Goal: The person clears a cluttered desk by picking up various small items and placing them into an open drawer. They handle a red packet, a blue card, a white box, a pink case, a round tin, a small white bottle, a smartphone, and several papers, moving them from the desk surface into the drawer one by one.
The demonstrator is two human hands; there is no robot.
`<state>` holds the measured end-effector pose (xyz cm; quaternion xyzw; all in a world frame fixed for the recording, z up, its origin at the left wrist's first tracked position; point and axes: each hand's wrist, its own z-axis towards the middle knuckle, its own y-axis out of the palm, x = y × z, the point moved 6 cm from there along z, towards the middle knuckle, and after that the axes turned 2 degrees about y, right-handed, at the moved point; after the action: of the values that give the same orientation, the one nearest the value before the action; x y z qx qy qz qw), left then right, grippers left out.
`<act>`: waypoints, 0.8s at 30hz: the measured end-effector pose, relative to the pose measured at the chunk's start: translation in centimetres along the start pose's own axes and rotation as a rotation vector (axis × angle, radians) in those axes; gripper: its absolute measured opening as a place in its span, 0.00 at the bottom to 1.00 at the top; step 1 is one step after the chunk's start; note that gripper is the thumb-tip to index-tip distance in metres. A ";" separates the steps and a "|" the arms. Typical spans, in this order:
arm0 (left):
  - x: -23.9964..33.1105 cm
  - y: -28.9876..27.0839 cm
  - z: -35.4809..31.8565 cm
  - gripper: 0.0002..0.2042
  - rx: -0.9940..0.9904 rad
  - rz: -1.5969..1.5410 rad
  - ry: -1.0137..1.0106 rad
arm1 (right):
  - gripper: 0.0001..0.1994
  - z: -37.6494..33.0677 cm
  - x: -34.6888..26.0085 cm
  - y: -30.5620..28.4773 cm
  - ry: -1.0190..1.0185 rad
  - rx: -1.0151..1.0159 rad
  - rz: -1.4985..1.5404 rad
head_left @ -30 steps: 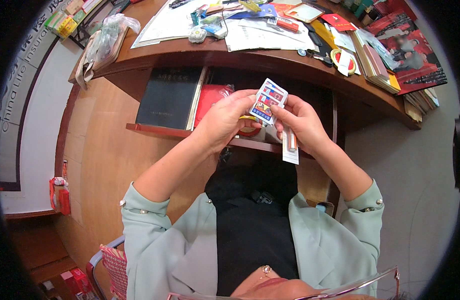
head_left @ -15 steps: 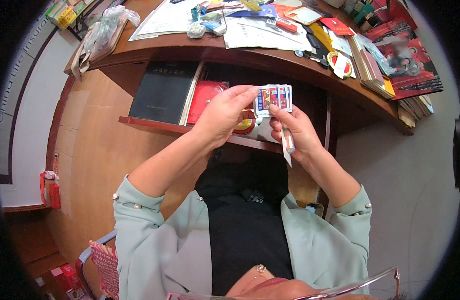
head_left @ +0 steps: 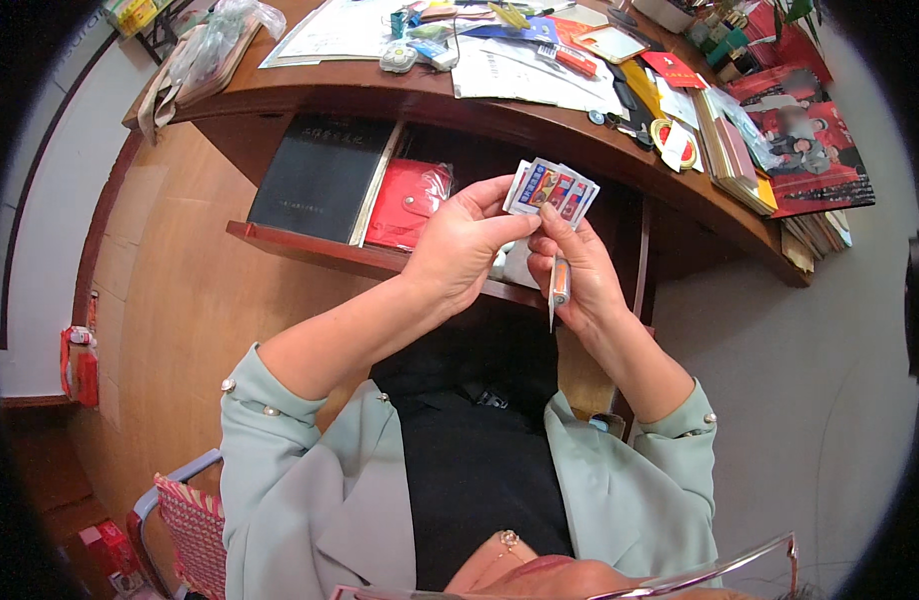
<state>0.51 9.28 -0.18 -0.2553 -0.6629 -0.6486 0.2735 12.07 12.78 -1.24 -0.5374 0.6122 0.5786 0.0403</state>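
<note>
Both of my hands hold a small fanned stack of printed cards or flat packets [head_left: 552, 192], blue and red with white borders, above the open drawer [head_left: 310, 240]. My left hand [head_left: 462, 240] pinches the stack's lower left side, its thumb along the bottom edge. With its thumb on the front, my right hand [head_left: 583, 268] grips the stack from below. Tucked in that hand's lower fingers is a slim, clear-and-orange stick-shaped thing [head_left: 560, 282] with a white strip beside it; its kind is unclear. A red snap wallet [head_left: 408, 203] and a black hardcover book [head_left: 320, 180] lie in the drawer.
The wooden desk [head_left: 400, 98] carries papers [head_left: 520, 80], a red-and-white box [head_left: 570, 60], a tape roll [head_left: 662, 135] and stacked books [head_left: 725, 150]. A bag under clear plastic [head_left: 215, 55] sits at its left end. A chair [head_left: 190, 520] stands at lower left.
The stack has tilted and fanned wider. My left thumb has moved from its top left corner down to its bottom edge. The view has shifted slightly.
</note>
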 end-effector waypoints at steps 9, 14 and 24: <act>0.2 0.5 0.0 0.13 0.068 -0.005 0.055 | 0.11 0.1 0.3 0.2 0.019 -0.034 0.039; 0.3 0.5 0.0 0.11 0.069 0.029 0.087 | 0.13 -0.3 0.4 0.7 0.004 0.008 -0.031; 1.3 -0.6 0.2 0.12 0.050 0.163 0.123 | 0.27 -0.6 -3.6 -0.8 -0.120 -0.076 -0.399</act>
<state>-0.83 9.44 0.26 -0.2612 -0.6379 -0.6217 0.3720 14.45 14.74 0.86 -0.6138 0.4679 0.6126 0.1702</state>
